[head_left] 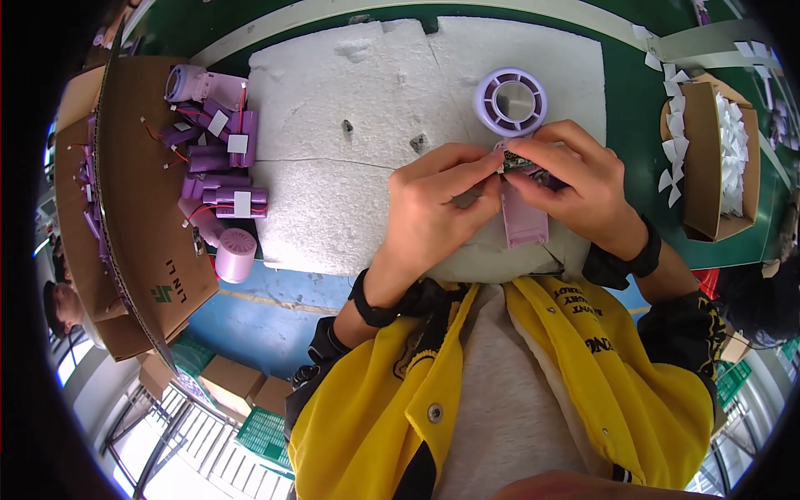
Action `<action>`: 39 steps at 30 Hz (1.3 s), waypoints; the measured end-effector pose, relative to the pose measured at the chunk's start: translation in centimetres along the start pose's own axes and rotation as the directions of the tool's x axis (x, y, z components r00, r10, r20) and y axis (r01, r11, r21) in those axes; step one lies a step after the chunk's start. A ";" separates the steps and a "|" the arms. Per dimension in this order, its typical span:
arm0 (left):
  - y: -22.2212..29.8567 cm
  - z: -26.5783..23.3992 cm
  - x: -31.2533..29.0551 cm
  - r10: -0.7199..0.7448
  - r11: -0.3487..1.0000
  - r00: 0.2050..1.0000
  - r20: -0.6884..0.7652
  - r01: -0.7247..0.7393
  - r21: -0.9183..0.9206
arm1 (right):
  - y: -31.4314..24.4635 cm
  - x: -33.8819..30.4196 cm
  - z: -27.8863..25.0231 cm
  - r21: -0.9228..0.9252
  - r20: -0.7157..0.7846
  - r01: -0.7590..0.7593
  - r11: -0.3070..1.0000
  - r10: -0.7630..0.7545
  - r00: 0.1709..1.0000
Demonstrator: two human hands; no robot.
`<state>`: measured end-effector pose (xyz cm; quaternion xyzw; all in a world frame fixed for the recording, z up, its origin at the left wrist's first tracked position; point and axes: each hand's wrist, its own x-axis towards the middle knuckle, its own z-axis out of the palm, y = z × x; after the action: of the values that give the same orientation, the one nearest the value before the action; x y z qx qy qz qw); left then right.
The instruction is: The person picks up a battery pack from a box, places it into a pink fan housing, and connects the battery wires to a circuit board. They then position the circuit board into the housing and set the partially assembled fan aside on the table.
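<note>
A light purple handheld fan with a round, ringed head (514, 100) lies on the white foam sheet (325, 204), its open handle (526, 220) pointing toward me. Over the upper part of that handle, the fingertips of both hands meet at a small green circuit board (516, 160). My left hand (437, 208) pinches the board's left side between thumb and forefinger. From the right, my right hand (579, 179) grips it with thumb and fingers. My fingers partly cover the board and the handle's inside.
Purple battery cells (242, 143) with red wires, plus more purple fan parts (236, 254), lie along the foam's left side. Beyond them stands a large cardboard box (146, 167). At right, a smaller cardboard box (704, 167) holds white pieces, with white tabs (675, 137) hanging beside it.
</note>
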<state>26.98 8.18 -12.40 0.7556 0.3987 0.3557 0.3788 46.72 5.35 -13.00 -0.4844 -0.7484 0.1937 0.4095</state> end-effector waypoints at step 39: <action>0.8 -0.2 0.4 -0.272 0.918 0.923 0.273 0.334 -0.213 | -0.9 -0.4 -1.6 -0.059 0.071 -0.147 0.987 0.151 0.986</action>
<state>27.26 8.29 -11.56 0.6663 0.4143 0.2475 0.5685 47.59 4.44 -11.57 -0.5423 -0.7297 0.2220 0.3524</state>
